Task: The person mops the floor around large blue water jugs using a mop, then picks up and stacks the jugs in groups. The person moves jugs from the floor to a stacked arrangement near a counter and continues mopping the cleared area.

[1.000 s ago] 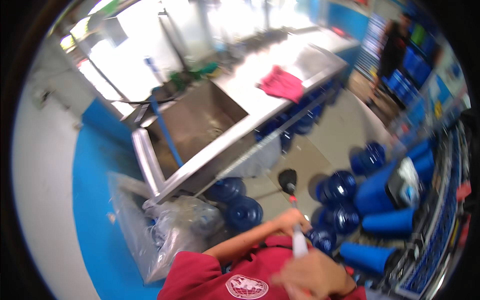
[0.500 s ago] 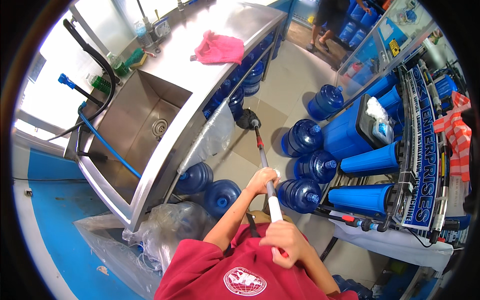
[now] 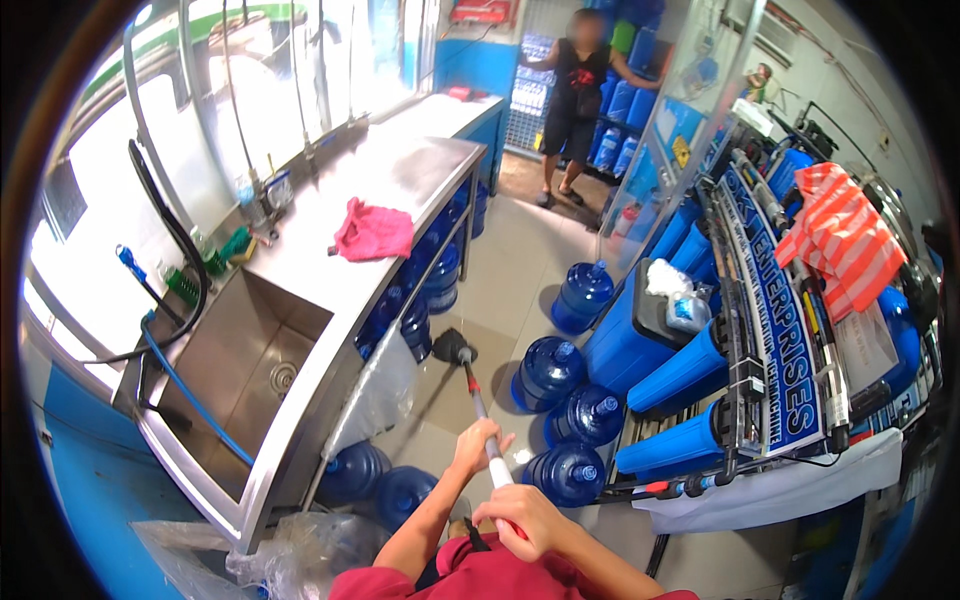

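A mop (image 3: 481, 408) with a grey, white and red pole slants away from me, its dark head resting on the tiled floor between the steel counter and the blue water jugs. My left hand (image 3: 476, 449) is wrapped round the middle of the pole. Nearer to me, my right hand (image 3: 522, 516) closes over the upper end of the handle. Just right of the pole stand several blue water jugs, the closest one (image 3: 563, 473) beside my right hand. The floor round the mop head looks darker than the tiles beyond.
To the left runs a steel counter with a sink (image 3: 262, 370) and a pink cloth (image 3: 373, 231). Jugs and clear plastic bags (image 3: 310, 550) crowd its base. Blue filter housings (image 3: 672, 445) and a bin (image 3: 628, 335) line the right. A person (image 3: 578, 90) stands in the far doorway.
My view has tilted up, bringing the far doorway and the whole standing person into sight. Both hands keep hold of the mop, whose head stays on the floor by the counter.
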### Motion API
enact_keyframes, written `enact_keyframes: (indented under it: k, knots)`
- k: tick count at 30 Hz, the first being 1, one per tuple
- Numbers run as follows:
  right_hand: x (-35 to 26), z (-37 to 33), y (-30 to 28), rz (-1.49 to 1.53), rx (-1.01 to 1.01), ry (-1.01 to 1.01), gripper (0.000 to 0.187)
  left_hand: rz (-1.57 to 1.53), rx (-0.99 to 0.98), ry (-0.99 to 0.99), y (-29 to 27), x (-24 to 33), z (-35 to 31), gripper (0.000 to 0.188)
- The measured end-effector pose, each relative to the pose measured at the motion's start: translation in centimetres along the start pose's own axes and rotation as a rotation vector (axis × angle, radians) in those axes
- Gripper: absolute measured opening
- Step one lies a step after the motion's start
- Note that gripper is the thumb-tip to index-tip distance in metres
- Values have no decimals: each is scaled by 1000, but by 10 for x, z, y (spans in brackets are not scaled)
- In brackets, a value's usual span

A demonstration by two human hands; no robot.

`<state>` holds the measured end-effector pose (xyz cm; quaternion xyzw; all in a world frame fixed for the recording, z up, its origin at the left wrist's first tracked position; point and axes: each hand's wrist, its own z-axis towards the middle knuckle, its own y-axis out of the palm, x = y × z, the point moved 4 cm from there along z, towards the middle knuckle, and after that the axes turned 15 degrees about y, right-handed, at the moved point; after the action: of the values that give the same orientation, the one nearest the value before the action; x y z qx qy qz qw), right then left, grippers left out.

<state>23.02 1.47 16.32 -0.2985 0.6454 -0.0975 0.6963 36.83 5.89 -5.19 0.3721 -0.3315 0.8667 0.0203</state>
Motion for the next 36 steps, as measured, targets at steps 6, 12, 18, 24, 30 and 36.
enact_keyframes:
  k: [6,12,18,24,30,36]
  knots:
    - [-68,-80,-75,278,-109,-22,26,-110,-350,240,3,120,10,48]
    - [-85,-169,-136,326,-222,-245,34,-581,-587,382,61,227,-1,51]
    - [-82,-238,-156,451,-199,-474,37,-717,-749,434,116,286,-21,52]
    - [-59,-278,-166,478,-177,-526,39,-713,-774,434,154,303,-27,45]
    - [-33,-312,-173,457,-104,-507,42,-544,-869,381,179,309,-29,39]
    - [17,-291,-160,449,-44,-250,42,-379,-969,386,183,248,-1,33]
